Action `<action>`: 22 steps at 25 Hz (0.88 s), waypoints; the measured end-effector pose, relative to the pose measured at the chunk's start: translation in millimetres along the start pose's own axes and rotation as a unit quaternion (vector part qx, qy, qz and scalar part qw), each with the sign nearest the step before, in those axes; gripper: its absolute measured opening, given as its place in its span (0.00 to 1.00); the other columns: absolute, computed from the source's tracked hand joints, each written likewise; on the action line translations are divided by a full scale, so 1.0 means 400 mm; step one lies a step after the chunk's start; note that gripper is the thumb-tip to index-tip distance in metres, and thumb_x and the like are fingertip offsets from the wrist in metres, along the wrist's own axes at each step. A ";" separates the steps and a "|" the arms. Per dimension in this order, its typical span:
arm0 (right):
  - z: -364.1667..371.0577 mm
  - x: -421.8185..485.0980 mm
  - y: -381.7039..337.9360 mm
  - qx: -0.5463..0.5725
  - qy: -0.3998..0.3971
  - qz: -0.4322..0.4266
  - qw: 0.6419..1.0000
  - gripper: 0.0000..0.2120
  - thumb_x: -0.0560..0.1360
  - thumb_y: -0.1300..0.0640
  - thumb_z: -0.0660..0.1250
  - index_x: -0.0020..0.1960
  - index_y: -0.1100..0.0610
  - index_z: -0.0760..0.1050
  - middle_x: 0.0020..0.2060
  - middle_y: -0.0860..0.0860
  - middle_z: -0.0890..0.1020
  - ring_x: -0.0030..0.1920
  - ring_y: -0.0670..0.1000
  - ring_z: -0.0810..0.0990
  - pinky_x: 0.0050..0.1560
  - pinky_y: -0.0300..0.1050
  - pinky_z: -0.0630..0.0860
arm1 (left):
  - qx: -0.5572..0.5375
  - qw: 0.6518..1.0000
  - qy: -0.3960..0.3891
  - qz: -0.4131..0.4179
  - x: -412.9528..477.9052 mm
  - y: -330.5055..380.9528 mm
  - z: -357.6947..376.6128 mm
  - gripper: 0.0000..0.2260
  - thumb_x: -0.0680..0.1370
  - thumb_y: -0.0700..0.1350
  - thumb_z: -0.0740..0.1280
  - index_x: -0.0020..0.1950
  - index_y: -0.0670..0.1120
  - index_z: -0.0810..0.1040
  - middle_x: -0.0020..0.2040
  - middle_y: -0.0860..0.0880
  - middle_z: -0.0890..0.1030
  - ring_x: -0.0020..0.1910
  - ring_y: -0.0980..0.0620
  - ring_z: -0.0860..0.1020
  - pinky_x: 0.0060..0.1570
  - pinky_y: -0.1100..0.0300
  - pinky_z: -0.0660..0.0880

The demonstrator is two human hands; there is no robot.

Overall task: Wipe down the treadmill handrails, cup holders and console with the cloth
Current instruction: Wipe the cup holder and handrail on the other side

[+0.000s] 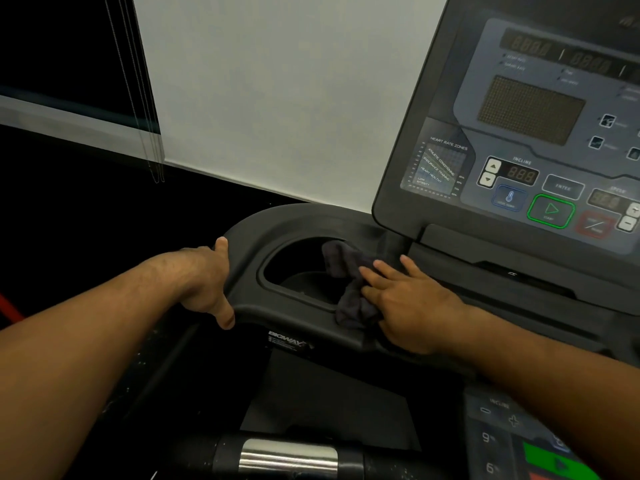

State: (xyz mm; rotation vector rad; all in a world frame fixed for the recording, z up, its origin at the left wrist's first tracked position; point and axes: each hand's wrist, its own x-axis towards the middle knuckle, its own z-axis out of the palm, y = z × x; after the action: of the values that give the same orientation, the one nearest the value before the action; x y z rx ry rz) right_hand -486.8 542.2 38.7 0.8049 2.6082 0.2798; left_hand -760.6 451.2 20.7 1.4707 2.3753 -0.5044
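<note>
A dark cloth (346, 271) lies bunched over the right rim of the treadmill's left cup holder (298, 268), partly hanging into the well. My right hand (405, 299) presses the cloth against the rim with straight, spread fingers. My left hand (207, 278) grips the black tray edge (242, 237) left of the cup holder, thumb on the front and fingers wrapped over the outer side. The console (519, 133) rises at the upper right, its displays dark. A handrail grip with a silver sensor band (287, 457) crosses the bottom.
A second keypad panel (512, 441) with incline keys and a green button sits at the bottom right. A white wall stands behind the treadmill, with a dark window and hanging blind cords (145, 116) at the upper left. The floor below is black.
</note>
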 end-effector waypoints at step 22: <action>0.010 0.011 -0.092 0.187 0.045 -0.136 0.972 0.30 0.74 0.56 0.58 0.76 0.54 0.61 0.78 0.51 0.56 0.77 0.50 0.56 0.76 0.42 0.50 | -0.011 0.999 -0.034 0.018 0.015 -0.018 -0.010 0.66 0.62 0.66 0.76 0.76 0.43 0.29 0.77 0.41 0.61 0.72 0.41 0.67 0.69 0.49 0.67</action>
State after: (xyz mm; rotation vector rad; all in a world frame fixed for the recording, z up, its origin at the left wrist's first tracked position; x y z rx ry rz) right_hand -506.8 515.2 22.9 0.5442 2.8582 -0.2684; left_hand -769.9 454.8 22.8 1.4600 2.2922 -0.5107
